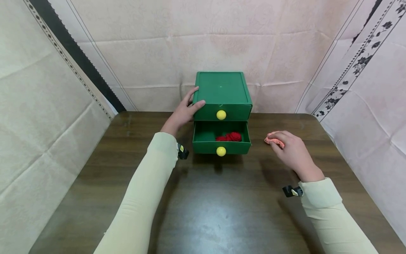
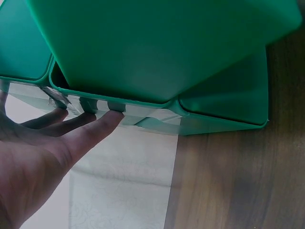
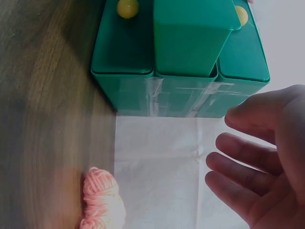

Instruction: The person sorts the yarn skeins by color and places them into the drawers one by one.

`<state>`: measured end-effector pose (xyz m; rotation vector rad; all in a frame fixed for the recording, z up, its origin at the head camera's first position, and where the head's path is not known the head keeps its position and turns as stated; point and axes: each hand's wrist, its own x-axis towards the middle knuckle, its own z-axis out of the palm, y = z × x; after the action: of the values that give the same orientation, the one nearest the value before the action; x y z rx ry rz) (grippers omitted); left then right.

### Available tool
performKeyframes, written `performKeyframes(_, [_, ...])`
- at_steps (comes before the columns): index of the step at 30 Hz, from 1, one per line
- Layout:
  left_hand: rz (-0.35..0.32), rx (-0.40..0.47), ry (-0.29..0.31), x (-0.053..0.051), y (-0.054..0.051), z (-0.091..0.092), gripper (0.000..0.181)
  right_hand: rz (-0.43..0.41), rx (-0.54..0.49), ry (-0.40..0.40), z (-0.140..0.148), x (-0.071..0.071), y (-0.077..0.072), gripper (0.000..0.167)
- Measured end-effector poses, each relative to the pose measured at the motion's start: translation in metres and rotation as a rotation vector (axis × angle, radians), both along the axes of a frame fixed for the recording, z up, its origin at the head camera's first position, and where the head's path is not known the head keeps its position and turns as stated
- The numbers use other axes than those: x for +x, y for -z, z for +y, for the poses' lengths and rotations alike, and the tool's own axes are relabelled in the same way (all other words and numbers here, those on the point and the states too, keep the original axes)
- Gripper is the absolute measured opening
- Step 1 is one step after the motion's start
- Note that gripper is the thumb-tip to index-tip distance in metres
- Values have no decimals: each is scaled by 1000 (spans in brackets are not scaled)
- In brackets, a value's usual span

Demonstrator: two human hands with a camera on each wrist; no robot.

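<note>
Head view: right hand [image 1: 293, 152] hovers, fingers apart, over pink yarn [image 1: 276, 141] toward tabletop's [image 1: 206, 204] far right corner.
Left hand [image 1: 183, 113], fingers spread, touches green cabinet [image 1: 222, 88], 1 drawer [image 1: 203, 147] open, at far edge.

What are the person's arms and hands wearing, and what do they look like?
The arms have long, plain, pale yellow-green fabric sleeves with wide cuffs. The left wrist has a small, black, boxy gadget with a yellow mark; the right has a similar one with a pale mark. The left hand and right hand have no gloves.
</note>
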<state>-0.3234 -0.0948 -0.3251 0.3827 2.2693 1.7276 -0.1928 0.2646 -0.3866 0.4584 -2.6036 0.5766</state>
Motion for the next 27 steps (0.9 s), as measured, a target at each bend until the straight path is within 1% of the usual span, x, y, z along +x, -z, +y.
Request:
performKeyframes(4, [2,-4,-3,-1,0,-1,74,-29,13,1,3,0,0,18])
performKeyframes(10, [3,-17,-11,1,-2,-1,74,-114,31,32,7,3,1,18])
performKeyframes(12, [3,-13,-12,0,-2,-1,74,-130,37,39,9,4,2,18])
performKeyframes(20, [16,17,-4,-1,-1,0,74,-158,52,46,15,6,10,18])
performKeyframes(27, [3,36,-4,-1,2,1,74,-172,67,43,23,9,15,15])
